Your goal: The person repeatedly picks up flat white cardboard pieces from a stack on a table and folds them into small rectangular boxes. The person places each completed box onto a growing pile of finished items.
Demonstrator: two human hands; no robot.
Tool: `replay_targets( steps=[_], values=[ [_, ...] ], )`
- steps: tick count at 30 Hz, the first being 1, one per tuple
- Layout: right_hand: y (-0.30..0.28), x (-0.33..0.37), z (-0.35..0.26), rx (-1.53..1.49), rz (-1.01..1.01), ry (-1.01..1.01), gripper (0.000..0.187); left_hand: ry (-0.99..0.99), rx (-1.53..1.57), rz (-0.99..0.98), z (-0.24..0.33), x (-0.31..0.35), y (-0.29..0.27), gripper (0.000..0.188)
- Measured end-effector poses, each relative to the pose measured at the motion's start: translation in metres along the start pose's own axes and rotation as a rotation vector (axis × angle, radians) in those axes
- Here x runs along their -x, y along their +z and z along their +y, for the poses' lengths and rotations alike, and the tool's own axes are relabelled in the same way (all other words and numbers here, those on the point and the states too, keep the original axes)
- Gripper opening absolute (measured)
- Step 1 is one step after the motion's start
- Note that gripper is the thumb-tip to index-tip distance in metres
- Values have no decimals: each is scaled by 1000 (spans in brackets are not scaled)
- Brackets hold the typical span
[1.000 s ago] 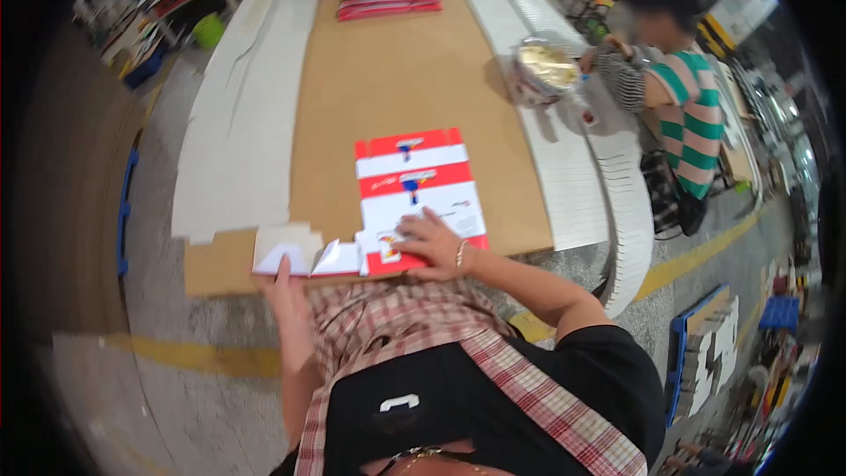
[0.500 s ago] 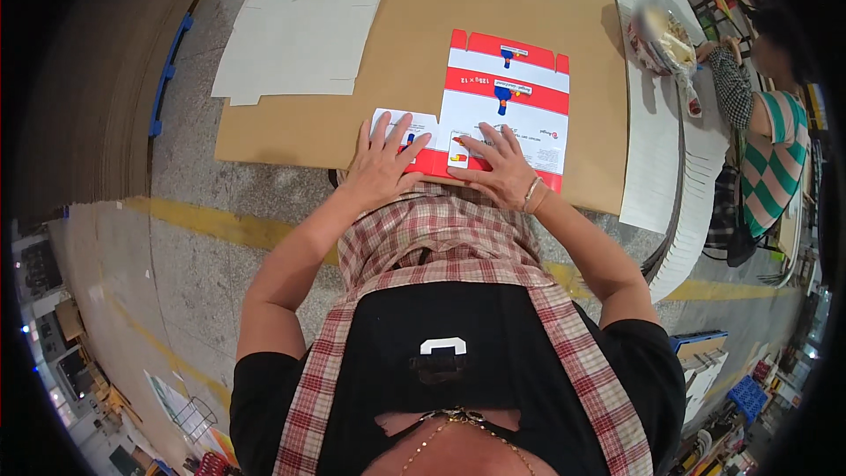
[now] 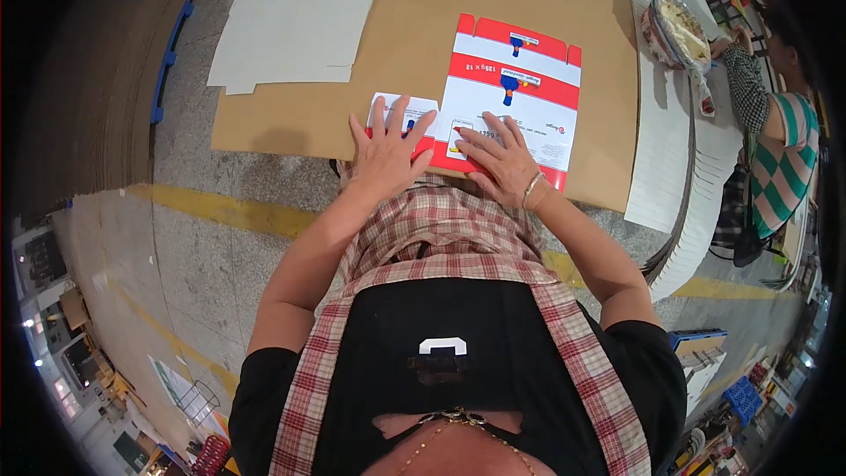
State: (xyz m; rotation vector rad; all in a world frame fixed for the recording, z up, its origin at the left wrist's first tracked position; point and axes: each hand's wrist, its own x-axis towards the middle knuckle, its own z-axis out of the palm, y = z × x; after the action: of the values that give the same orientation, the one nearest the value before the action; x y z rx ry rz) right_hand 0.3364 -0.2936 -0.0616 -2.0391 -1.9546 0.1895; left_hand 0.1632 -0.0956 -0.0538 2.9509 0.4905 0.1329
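Note:
A red and white printed carton blank [image 3: 520,75] lies flat at the near edge of a brown cardboard-topped table [image 3: 291,123]. Its tall panel is on the right and a shorter panel reaches to the left. My left hand [image 3: 390,148] rests flat on the short panel with the fingers spread. On the lower part of the tall panel lies my right hand [image 3: 504,159], its fingers stretched out and a bracelet at the wrist. Both palms face down, and neither hand grips anything.
White cardboard sheets [image 3: 300,18] lie on the table's far left. Along the right runs a row of stacked white card pieces [image 3: 661,141], with a plastic-wrapped bundle [image 3: 677,31] on it. Beyond stands another person in a green checked top [image 3: 782,159]. Stacked brown cardboard [image 3: 106,62] is at left.
The view has shifted slightly, so the table and carton sit a little differently in it. Both hands stay spread on the carton blank, with the fingers shifted slightly.

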Motion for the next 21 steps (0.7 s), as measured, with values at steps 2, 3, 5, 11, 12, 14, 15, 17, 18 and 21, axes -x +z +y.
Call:
replay_targets(
  steps=[2, 3, 5, 11, 12, 14, 15, 17, 18, 21],
  values=[
    [-2, 1, -1, 20, -14, -7, 58, -89, 2, -20, 14, -9, -3, 59],
    [-2, 0, -1, 33, -18, -12, 58, -136, -1, -21, 18, -17, -5, 59],
    [-3, -1, 0, 46, -25, -42, 58, -217, 6, -31, 17, -44, 1, 60],
    [-28, -15, 64, 125, 63, 312, 48, -341, 36, 405, -38, -90, -13, 57],
    [-18, -9, 115, 19, 203, 448, 47, -338, 82, 497, -49, -86, -18, 57],
    [-31, -8, 178, -18, 421, 620, 44, -282, 127, 593, -82, -70, -23, 57],
    [-48, -19, 188, 48, 501, 656, 43, -322, 136, 614, -98, -59, -21, 56],
    [-67, -43, 200, -803, 591, 842, 40, -383, 102, 637, -127, -33, -12, 54],
    [-73, -57, 210, -1239, 602, 896, 38, -417, 52, 647, -137, -26, -7, 53],
    [-71, -118, 238, -1372, 623, 636, 29, -603, 158, 684, -139, -20, -7, 52]
  ],
)
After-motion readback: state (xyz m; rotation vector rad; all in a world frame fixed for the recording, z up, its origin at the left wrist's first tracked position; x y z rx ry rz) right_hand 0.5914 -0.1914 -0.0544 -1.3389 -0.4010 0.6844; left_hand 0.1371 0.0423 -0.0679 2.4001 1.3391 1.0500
